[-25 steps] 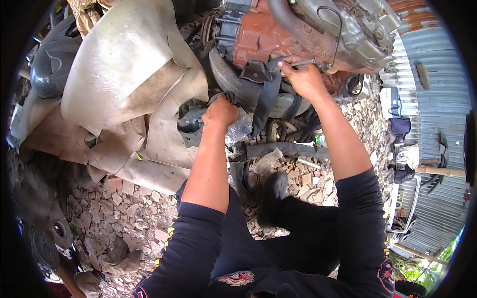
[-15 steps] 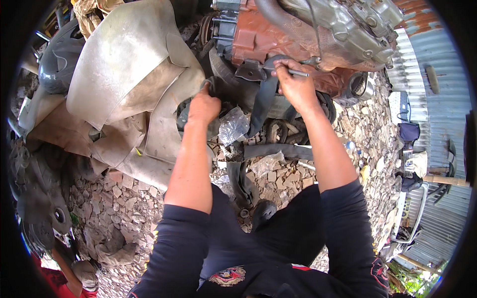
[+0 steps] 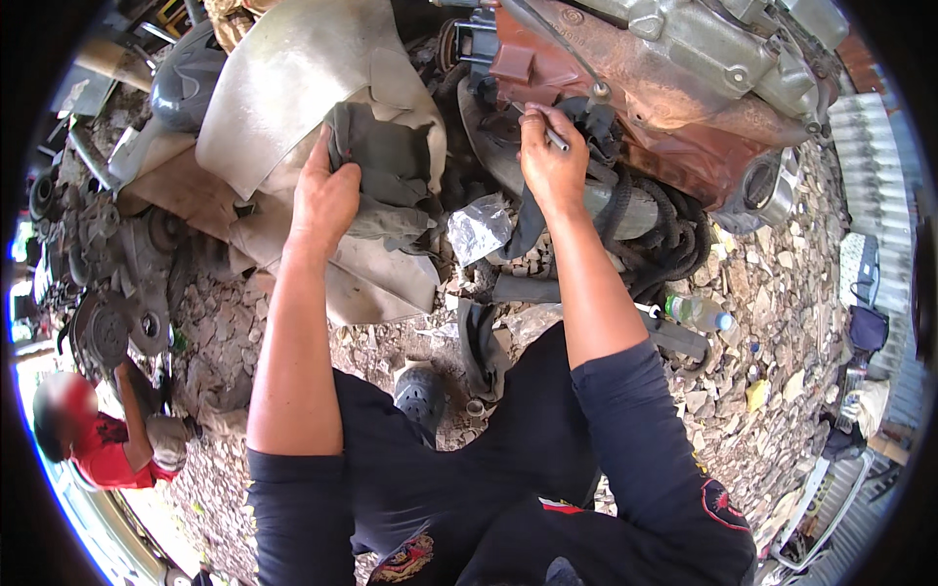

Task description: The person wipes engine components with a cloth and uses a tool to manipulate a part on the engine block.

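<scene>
My left hand (image 3: 324,203) is closed on the edge of a dark grey, limp sheet (image 3: 396,161), which looks like cloth or thin rubber. It hangs over large pale beige sheets (image 3: 278,78). My right hand (image 3: 554,166) grips a slim metal rod-like tool (image 3: 558,143), its end sticking out past the fingers. That hand is in front of a red-brown and grey engine (image 3: 547,59), beside dark crumpled material (image 3: 591,127). Whether the right fingers also pinch some of that material is hidden.
A clear plastic bag (image 3: 479,230) lies between my arms. Black hoses (image 3: 674,234) and a plastic bottle (image 3: 699,313) are at right. Rubble (image 3: 220,342) covers the ground. A person in red (image 3: 107,449) is at far left, near metal parts (image 3: 101,327). Corrugated sheets (image 3: 870,166) stand at right.
My left hand has moved left and now holds up the dark grey sheet. My right hand has shifted slightly left, still with the metal tool. The view has turned, bringing the bottle and person further into sight.
</scene>
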